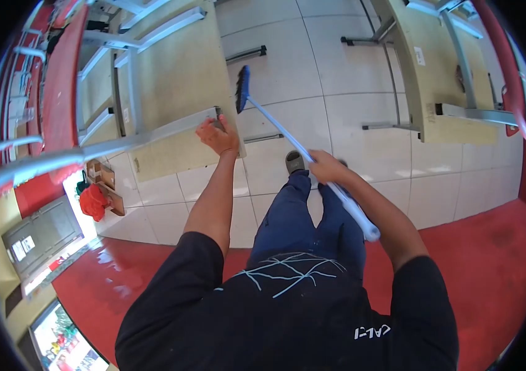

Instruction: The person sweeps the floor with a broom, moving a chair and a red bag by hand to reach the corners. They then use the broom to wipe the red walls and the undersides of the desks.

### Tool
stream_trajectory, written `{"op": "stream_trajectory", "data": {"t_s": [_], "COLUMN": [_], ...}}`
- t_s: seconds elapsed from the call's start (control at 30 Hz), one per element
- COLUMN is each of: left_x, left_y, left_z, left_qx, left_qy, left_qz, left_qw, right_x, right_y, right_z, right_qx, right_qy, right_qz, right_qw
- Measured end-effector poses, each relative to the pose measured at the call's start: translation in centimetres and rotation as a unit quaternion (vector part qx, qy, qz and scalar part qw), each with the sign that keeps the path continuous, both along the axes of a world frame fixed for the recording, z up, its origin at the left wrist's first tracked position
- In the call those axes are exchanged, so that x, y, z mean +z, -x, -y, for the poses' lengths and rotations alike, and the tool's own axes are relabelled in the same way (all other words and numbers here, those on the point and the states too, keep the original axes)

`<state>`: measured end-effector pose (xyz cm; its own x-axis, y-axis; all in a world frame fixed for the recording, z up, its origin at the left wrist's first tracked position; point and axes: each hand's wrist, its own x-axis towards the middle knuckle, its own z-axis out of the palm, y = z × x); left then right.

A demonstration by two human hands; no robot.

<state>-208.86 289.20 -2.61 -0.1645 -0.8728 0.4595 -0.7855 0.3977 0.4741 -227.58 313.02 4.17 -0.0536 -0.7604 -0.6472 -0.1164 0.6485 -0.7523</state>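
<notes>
My right hand [328,167] is closed around the light-blue handle of a broom [281,131]. The handle slants from beside my right forearm down to the far left, where the blue broom head [243,89] with dark bristles lies by the table's edge. My left hand [220,136] has its fingers curled at the capped end of a grey metal chair leg [170,125]. That leg stretches out leftwards, above a pale wooden table top [179,68]. Part of the left fingers is hidden behind the leg's end.
Another pale table [461,127] with upturned metal legs stands at the right. Table feet [254,54] rest on the tiled floor [288,46] between them. Red flooring [461,260] lies behind my feet. An orange-red bag [93,202] sits by brown boxes [103,175] at the left.
</notes>
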Motion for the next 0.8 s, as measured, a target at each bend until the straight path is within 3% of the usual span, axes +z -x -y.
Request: {"op": "stream_trajectory", "data": {"t_s": [0.1,0.13,0.3,0.37,0.5,0.6,0.77,0.8], "left_x": [-0.8,-0.6,-0.7,-0.7,-1.0,-0.2,-0.3,-0.2], "left_y": [0.4,0.4,0.6,0.8,0.2,0.6,0.9,0.9], "left_z": [-0.1,-0.4,-0.3,-0.2,0.1,-0.2,-0.1,-0.2], "left_qx": [0.006,0.009,0.020,0.031,0.038,0.054,0.064,0.065], "left_qy": [0.012,0.005,-0.022,-0.043,-0.051,-0.073,-0.062,-0.064], "left_qz": [0.034,0.042,0.092,0.107,0.142,0.131,0.116,0.116], "left_qw": [0.999,0.999,0.995,0.993,0.988,0.987,0.989,0.989], "right_x": [-8.1,-9.3,-10.2,-7.4,0.0,0.8,6.3,6.9], "right_y": [-1.9,-2.8,-2.0,1.4,6.6,8.8,7.2,6.7], "right_z": [6.5,7.5,4.7,1.3,-4.6,-8.7,-5.6,-3.4], "right_qx": [0.031,0.015,0.041,0.087,0.029,0.029,0.051,0.047], "right_qy": [-0.058,-0.090,-0.113,-0.137,-0.226,-0.195,-0.062,-0.090], "right_qz": [0.037,0.074,-0.019,-0.073,-0.097,-0.170,-0.157,-0.111], "right_qw": [0.997,0.993,0.993,0.984,0.969,0.966,0.984,0.989]}}
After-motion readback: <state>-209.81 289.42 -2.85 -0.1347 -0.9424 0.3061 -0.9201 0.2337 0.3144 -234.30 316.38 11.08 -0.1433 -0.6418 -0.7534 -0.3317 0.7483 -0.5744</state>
